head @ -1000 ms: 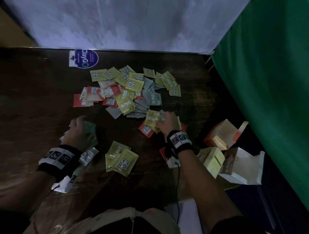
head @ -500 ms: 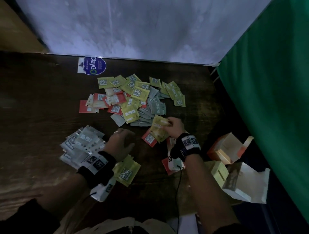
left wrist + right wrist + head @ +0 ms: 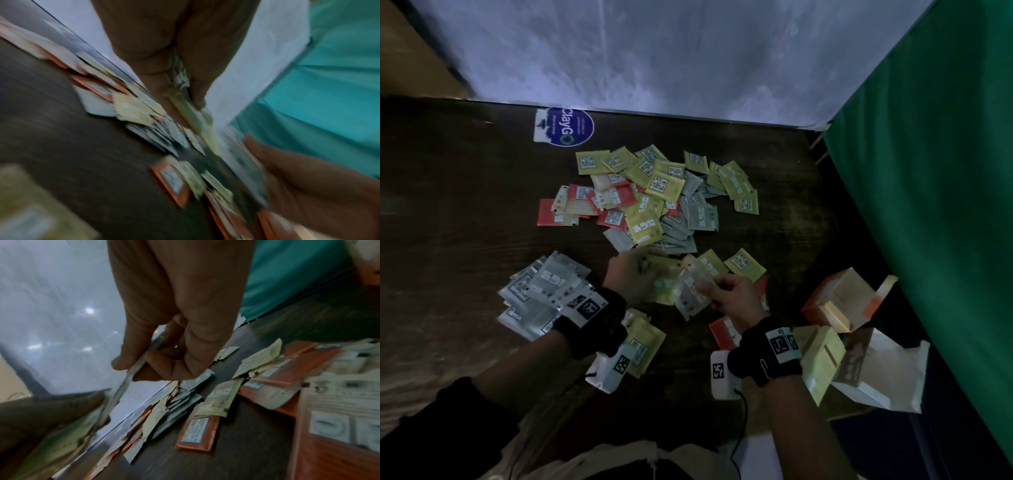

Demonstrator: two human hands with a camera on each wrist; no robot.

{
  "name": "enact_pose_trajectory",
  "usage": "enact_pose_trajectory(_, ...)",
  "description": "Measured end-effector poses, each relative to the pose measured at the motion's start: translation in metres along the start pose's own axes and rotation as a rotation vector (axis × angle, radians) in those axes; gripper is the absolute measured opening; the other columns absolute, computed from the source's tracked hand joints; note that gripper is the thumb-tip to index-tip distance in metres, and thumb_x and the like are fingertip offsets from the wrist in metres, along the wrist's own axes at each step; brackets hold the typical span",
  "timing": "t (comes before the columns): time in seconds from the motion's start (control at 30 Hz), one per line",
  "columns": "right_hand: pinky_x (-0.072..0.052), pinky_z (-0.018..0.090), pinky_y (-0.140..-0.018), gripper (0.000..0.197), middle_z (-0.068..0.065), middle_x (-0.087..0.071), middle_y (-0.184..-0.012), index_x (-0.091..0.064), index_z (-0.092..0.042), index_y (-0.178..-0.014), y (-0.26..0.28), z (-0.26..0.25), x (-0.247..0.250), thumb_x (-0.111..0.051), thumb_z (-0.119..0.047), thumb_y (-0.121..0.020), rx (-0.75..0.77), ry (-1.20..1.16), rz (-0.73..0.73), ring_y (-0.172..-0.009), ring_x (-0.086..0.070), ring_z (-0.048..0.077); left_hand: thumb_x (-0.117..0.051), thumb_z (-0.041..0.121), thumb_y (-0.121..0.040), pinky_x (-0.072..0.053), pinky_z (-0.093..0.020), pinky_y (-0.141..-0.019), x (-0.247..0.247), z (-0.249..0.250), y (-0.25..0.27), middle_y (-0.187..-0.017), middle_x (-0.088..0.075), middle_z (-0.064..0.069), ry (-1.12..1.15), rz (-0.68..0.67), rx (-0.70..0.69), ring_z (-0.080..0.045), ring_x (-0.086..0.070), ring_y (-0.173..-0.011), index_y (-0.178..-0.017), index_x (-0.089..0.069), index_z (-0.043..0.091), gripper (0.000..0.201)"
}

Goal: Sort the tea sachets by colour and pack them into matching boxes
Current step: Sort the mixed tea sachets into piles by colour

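Three colours lie mixed on the dark wooden table (image 3: 448, 205): the unsorted heap of tea sachets (image 3: 654, 195) sits at twelve o'clock. At three o'clock stand the opened boxes: a white box (image 3: 887, 373), an orange box (image 3: 842, 301) and a yellow box (image 3: 822, 356). At nine o'clock lies the grey pile (image 3: 541, 294); a yellow pile (image 3: 643, 339) lies at six, just below the left wrist.

Half a second ago the left hand (image 3: 630, 277) rested low over the yellow pile; it has now come up to centre, fingers curled round a yellow-green sachet (image 3: 666, 284). The right hand (image 3: 732, 298) pinches a grey sachet (image 3: 693, 291) between thumb and fingers. Likely the hands are trading sachets, each bound for its own pile; boxing has not begun.
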State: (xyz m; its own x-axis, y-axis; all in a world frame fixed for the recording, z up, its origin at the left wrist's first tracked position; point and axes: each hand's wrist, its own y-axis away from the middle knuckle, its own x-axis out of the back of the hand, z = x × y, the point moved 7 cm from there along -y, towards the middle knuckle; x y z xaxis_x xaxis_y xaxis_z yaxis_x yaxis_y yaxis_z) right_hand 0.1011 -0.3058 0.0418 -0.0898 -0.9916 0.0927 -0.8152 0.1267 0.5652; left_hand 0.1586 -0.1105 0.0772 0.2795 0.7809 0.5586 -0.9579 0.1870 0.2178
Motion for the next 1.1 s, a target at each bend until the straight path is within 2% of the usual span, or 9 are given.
enact_pose_trajectory(0.1,-0.054,0.033,-0.070,0.012,0.011,-0.073,-0.093,-0.073,-0.010,-0.092,0.001,0.007,-0.002,-0.070,-0.020,-0.085,-0.029,0.042,0.012,-0.082,-0.066,0.023,-0.058,0.018,-0.091,-0.047,-0.029,-0.072,0.032,-0.027,-0.005,-0.109,-0.064,-0.009,0.056,0.133,0.148,-0.018,-0.059,-0.088,-0.114,-0.062,0.017,0.024)
enact_pose_trajectory(0.2,-0.046,0.016,-0.053,0.023,0.008,-0.067,-0.090,-0.069,-0.001,-0.107,-0.006,0.006,-0.023,-0.060,-0.019,-0.094,-0.018,0.288,-0.026,-0.070,-0.058,0.011,-0.051,0.013,-0.094,-0.049,-0.037,-0.082,0.069,-0.043,-0.009,-0.118,-0.060,-0.017,0.039,0.246,0.205,-0.034,-0.059,-0.102,-0.125,-0.055,0.015,0.031)
enact_pose_trajectory(0.33,-0.047,0.018,-0.057,0.028,0.005,-0.062,-0.082,-0.060,0.004,-0.119,-0.007,-0.007,-0.086,-0.052,-0.010,-0.097,-0.039,0.254,-0.209,-0.067,-0.056,0.011,-0.049,0.007,-0.092,-0.050,-0.039,-0.082,0.108,-0.040,-0.008,-0.117,-0.060,-0.020,0.037,0.350,0.136,-0.037,-0.059,-0.102,-0.127,-0.052,0.017,0.037)
enact_pose_trajectory(0.4,-0.048,0.026,-0.067,0.033,0.014,-0.065,-0.093,-0.053,0.009,-0.125,-0.008,-0.017,-0.109,-0.053,-0.008,-0.096,-0.014,0.195,-0.265,-0.078,-0.061,0.022,-0.054,0.007,-0.089,-0.053,-0.044,-0.083,0.115,-0.038,-0.005,-0.113,-0.061,-0.016,0.053,0.357,0.103,-0.034,-0.061,-0.098,-0.123,-0.054,0.023,0.037)
enact_pose_trajectory(0.5,-0.050,0.024,-0.074,0.042,0.022,-0.057,-0.128,-0.047,0.004,-0.132,-0.008,-0.027,-0.115,-0.058,-0.011,-0.094,0.021,0.030,-0.238,-0.092,-0.061,0.022,-0.062,0.009,-0.087,-0.055,-0.046,-0.083,0.099,-0.037,0.003,-0.106,-0.064,-0.006,0.145,0.264,0.111,-0.024,-0.063,-0.093,-0.105,-0.061,0.024,0.023)
enact_pose_trajectory(0.6,-0.055,0.033,-0.077,0.033,0.015,-0.064,-0.114,-0.056,-0.001,-0.122,-0.007,-0.025,-0.107,-0.062,-0.012,-0.092,0.055,-0.023,-0.190,-0.092,-0.063,0.021,-0.066,0.009,-0.085,-0.054,-0.040,-0.084,0.067,-0.034,0.012,-0.099,-0.065,-0.002,0.243,0.163,0.089,-0.019,-0.062,-0.091,-0.092,-0.064,0.023,0.016)
enact_pose_trajectory(0.73,-0.052,0.044,-0.094,0.024,0.014,-0.067,-0.111,-0.065,-0.003,-0.110,-0.013,0.005,-0.070,-0.066,-0.009,-0.087,0.041,0.255,0.006,-0.103,-0.064,0.026,-0.061,0.020,-0.089,-0.048,-0.025,-0.078,0.012,-0.042,0.023,-0.112,-0.061,0.000,0.067,-0.078,0.111,-0.015,-0.059,-0.097,-0.113,-0.059,0.020,0.024)
enact_pose_trajectory(0.9,-0.050,0.030,-0.090,0.023,0.008,-0.069,-0.107,-0.070,-0.004,-0.107,-0.009,0.034,-0.021,-0.069,-0.013,-0.085,0.034,0.482,0.175,-0.100,-0.062,0.019,-0.070,0.026,-0.081,-0.039,-0.030,-0.100,-0.033,-0.075,0.043,-0.139,-0.040,-0.002,-0.366,-0.370,0.015,-0.020,-0.042,-0.126,-0.136,-0.042,0.023,0.062)
enact_pose_trajectory(1.1,-0.051,0.031,-0.091,0.024,0.009,-0.069,-0.111,-0.069,-0.006,-0.110,0.000,0.039,-0.029,-0.067,-0.010,-0.087,0.020,0.583,-0.049,-0.103,-0.063,0.021,-0.074,0.039,-0.074,-0.039,-0.038,-0.103,-0.045,-0.086,0.050,-0.142,-0.033,0.000,-0.503,-0.436,-0.084,-0.022,-0.033,-0.129,-0.135,-0.043,0.027,0.069)
